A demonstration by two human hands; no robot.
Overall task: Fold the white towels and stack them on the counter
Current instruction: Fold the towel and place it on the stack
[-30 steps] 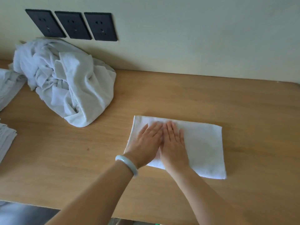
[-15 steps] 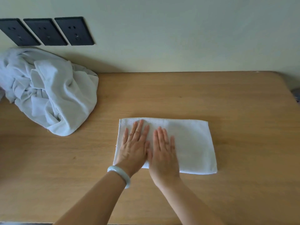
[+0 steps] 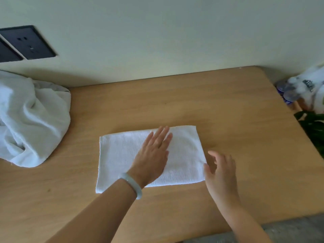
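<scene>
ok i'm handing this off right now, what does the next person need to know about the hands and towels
Left hand: open, pressing flat on the folded towel.
Right hand: open, fingers relaxed at the towel's right short edge, no grip showing.
The towel lies in the middle of the counter; a crumpled pile of unfolded towels sits at the left by the wall.
Done: this towel folded to a rectangle.
Left: probably one more fold, stack it (no stack in view), then the pile.
</scene>
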